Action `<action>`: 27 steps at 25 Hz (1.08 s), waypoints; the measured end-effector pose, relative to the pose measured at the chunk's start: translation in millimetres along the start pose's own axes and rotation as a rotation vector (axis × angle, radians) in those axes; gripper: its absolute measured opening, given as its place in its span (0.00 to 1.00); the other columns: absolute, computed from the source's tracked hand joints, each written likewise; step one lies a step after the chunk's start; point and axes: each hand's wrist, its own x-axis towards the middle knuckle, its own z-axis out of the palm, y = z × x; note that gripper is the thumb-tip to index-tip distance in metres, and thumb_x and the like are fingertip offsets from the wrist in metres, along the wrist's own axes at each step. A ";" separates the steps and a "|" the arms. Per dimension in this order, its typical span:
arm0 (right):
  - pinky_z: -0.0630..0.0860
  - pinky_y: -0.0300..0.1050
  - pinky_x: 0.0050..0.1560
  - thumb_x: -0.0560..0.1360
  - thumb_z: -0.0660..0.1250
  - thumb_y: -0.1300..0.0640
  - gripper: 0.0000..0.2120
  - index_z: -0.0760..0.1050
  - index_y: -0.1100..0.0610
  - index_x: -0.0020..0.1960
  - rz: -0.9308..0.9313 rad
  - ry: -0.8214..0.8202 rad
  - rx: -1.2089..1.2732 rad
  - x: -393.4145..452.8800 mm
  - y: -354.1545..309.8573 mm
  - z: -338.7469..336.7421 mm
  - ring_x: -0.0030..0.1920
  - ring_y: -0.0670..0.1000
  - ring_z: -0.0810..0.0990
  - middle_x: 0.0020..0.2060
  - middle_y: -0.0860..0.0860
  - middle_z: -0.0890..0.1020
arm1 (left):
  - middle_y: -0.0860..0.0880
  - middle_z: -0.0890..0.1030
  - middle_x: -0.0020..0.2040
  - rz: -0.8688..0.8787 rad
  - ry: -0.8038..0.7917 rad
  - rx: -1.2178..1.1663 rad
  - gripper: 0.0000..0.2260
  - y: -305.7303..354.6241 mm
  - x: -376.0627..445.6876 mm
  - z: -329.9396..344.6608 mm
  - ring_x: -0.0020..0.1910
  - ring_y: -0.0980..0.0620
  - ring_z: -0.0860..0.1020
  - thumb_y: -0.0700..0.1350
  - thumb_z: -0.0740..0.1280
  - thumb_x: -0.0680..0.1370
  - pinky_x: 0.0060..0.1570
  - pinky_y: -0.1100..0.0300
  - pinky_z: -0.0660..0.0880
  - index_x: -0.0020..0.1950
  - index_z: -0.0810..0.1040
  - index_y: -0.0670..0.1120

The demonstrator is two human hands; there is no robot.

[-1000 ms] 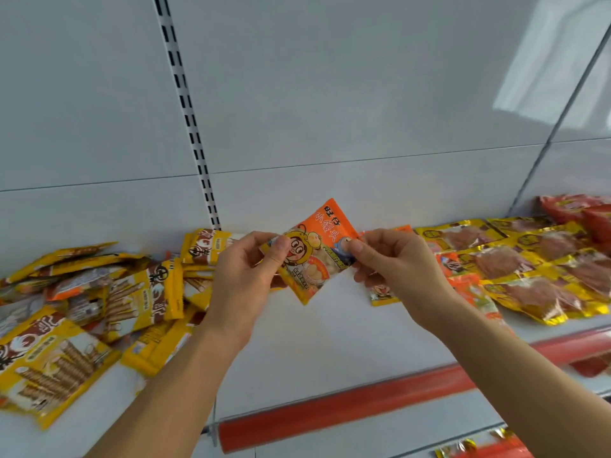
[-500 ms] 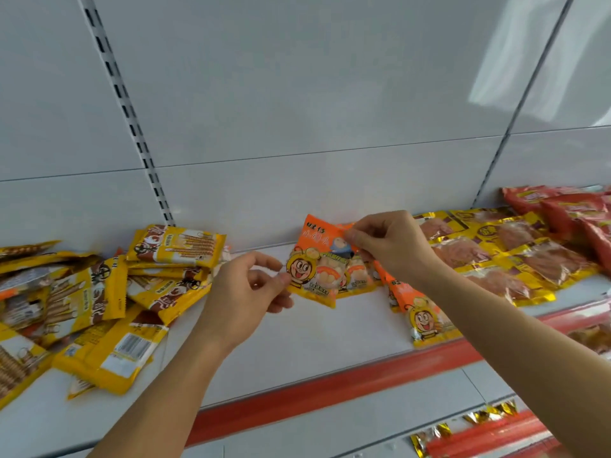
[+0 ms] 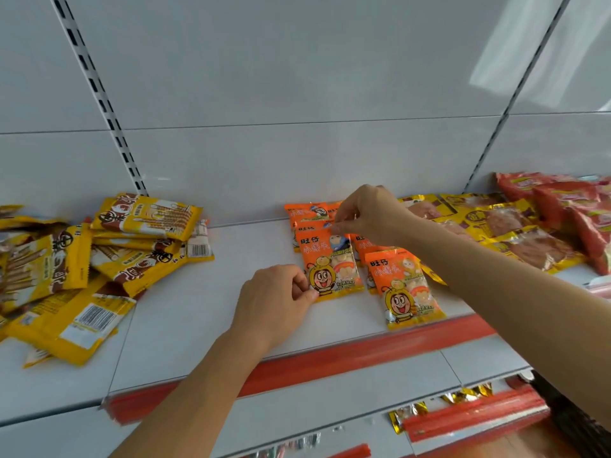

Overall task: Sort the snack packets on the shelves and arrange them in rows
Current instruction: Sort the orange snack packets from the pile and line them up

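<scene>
- Orange snack packet flat on the white shelf, face up, cartoon figure toward the front edge, in the middle section.
- Left hand at that packet's lower left corner, thumb and forefinger curled and pinching the corner.
- Right hand further back, fingertips drawn together in a pinch at the packet's top edge; cannot tell whether the grip takes this packet or the one behind it.
- Second orange packet just beside the first on the right, nearer the front lip, slightly tilted.
- More orange packets behind, against the back panel, partly overlapped by the front ones.
- Loose heap of yellow packets on the left of the same shelf, lying at mixed angles, some barcode side up.
- Yellow packets with brown contents on the right, partly hidden by the right forearm.
- Red packets at the far right.
- Red price strip along the shelf's front edge.
- Foil packets on the lower shelf, blurred.
</scene>
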 end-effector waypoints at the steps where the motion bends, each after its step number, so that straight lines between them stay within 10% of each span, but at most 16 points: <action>1: 0.68 0.34 0.33 0.73 0.76 0.47 0.08 0.85 0.52 0.44 -0.010 0.000 -0.016 0.6 0.2 0.6 0.37 0.42 0.78 0.36 0.44 0.82 | 0.59 0.79 0.38 0.002 0.009 0.024 0.06 1.8 -0.7 1.1 0.40 0.58 0.79 0.54 0.72 0.77 0.46 0.56 0.78 0.44 0.78 0.55; 12: 0.76 0.43 0.40 0.75 0.75 0.52 0.04 0.84 0.52 0.48 -0.024 0.122 0.010 -9.2 5.3 10.6 0.41 0.44 0.78 0.41 0.45 0.81 | 0.56 0.78 0.39 0.015 -0.076 0.033 0.10 -5.5 0.7 -16.3 0.39 0.57 0.77 0.60 0.69 0.77 0.41 0.57 0.75 0.46 0.79 0.54; 18: 0.71 0.55 0.59 0.78 0.68 0.44 0.17 0.77 0.47 0.64 -0.172 0.137 -0.186 -17.6 -33.2 15.3 0.61 0.54 0.72 0.57 0.50 0.78 | 0.50 0.75 0.65 0.100 0.174 0.511 0.24 -45.0 2.5 -69.3 0.70 0.45 0.68 0.64 0.59 0.80 0.61 0.44 0.67 0.69 0.75 0.51; 27: 0.71 0.58 0.59 0.77 0.68 0.43 0.18 0.75 0.44 0.65 -0.335 0.129 -0.012 15.0 -174.7 79.6 0.63 0.55 0.70 0.60 0.49 0.76 | 0.51 0.73 0.67 -0.093 0.384 0.613 0.28 -136.3 -58.9 -193.7 0.67 0.44 0.69 0.66 0.54 0.76 0.59 0.42 0.67 0.69 0.73 0.52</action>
